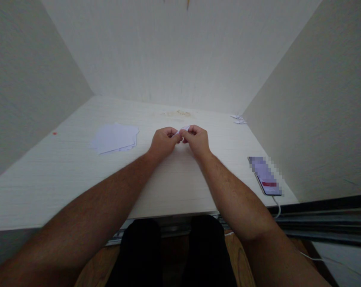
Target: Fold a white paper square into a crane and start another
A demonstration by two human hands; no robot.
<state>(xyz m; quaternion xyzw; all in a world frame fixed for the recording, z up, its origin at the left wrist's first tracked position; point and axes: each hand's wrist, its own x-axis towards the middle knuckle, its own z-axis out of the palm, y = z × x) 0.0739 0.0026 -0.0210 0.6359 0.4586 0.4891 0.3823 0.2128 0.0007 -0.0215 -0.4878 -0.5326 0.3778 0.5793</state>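
A small folded piece of white paper is pinched between my two hands over the middle of the desk. My left hand grips its left end with thumb and fingers closed. On the other end, my right hand is closed too, its thumb close to the left thumb. Fingers cover most of the paper, so its exact shape is hidden. Left of my hands lies a loose stack of white paper sheets, their edges not lined up.
Several small folded white paper pieces lie in the far right corner of the white desk. A phone with a white cable rests near the right edge. Walls enclose the desk at the back and both sides.
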